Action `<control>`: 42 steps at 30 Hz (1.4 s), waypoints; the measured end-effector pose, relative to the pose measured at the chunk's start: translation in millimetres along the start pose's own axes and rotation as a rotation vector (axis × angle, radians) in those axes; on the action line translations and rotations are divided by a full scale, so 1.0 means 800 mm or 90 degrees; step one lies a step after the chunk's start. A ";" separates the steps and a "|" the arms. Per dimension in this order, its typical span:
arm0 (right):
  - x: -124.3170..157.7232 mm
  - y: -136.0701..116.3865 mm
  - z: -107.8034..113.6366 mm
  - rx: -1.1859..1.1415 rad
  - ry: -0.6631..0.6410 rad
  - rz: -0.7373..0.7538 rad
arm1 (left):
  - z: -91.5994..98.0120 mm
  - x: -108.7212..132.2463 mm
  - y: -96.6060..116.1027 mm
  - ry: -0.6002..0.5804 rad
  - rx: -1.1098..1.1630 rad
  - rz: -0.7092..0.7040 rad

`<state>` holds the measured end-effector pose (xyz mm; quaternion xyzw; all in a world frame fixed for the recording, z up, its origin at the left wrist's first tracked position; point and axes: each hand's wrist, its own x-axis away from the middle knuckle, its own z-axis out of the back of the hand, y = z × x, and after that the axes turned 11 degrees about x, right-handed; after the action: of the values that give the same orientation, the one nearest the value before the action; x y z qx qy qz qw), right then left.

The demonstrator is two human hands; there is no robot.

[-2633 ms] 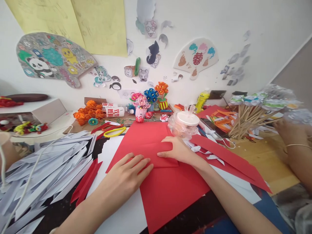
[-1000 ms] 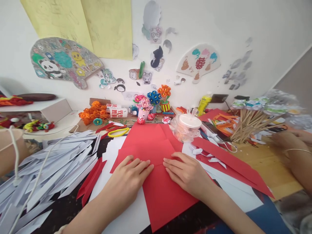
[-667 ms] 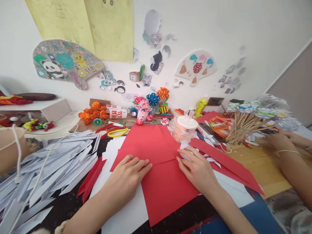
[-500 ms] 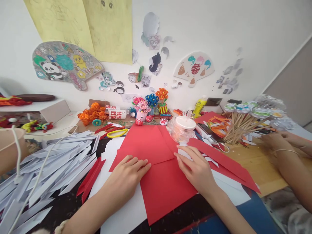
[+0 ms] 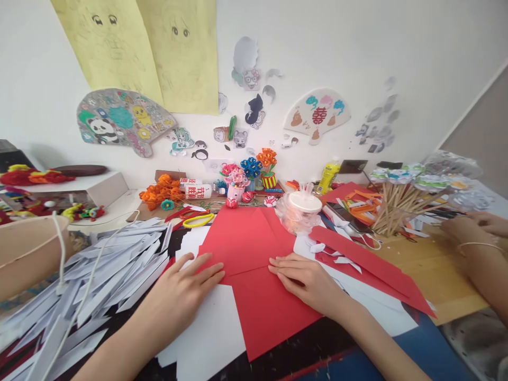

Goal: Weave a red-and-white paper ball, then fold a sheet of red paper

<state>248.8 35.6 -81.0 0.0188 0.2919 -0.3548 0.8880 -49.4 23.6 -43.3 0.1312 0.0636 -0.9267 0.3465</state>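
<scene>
Red paper sheets (image 5: 273,307) lie in front of me, one partly over another with an edge running across the middle. My left hand (image 5: 188,288) rests at the left side of the upper red sheet (image 5: 246,241), its fingers stretched and a little apart. On that crossing edge, toward the right, my right hand (image 5: 307,280) lies with extended fingers close together, fingertips touching the red paper. Neither hand is lifting anything that I can see. White paper (image 5: 214,333) shows beneath the red sheets, near my left wrist.
Many folded white paper strips (image 5: 119,264) are heaped at left beside a beige bin (image 5: 32,254). Yellow-handled scissors (image 5: 198,220), a lidded plastic cup (image 5: 304,203) and paper flowers (image 5: 266,159) stand behind. Another person's hands (image 5: 472,227) are at right near wooden sticks (image 5: 392,211).
My left hand has slid left to the red sheet's side, its fingers spreading. My right hand has shifted left and slightly down, onto the crossing edge. The view has tilted slightly up.
</scene>
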 end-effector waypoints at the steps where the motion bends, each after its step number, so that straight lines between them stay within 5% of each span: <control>1: 0.000 0.000 0.000 0.000 0.002 0.002 | 0.001 0.010 -0.005 0.015 -0.028 0.006; 9: 0.001 0.001 -0.001 0.000 0.007 -0.001 | 0.026 0.062 -0.021 0.055 -0.130 -0.026; 13: -0.003 -0.005 0.007 0.029 -0.044 -0.035 | 0.049 0.018 0.011 0.031 -0.064 0.165; 17: -0.014 -0.016 0.022 0.088 -0.117 -0.044 | 0.040 -0.059 0.039 -0.126 0.273 0.417; 21: -0.022 -0.031 0.029 0.135 -0.156 -0.056 | 0.010 -0.109 0.031 -0.218 0.429 0.432; 30: -0.018 -0.044 -0.001 0.230 -0.059 -0.091 | -0.007 -0.114 0.003 -0.293 0.633 0.494; 42: -0.023 -0.046 0.006 0.215 -0.065 -0.110 | -0.002 -0.115 -0.011 -0.370 0.693 0.509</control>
<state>216.8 18.3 -60.7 0.1245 0.1828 -0.4740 0.8523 11.8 87.6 -18.4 0.0468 -0.5528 -0.6270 0.5469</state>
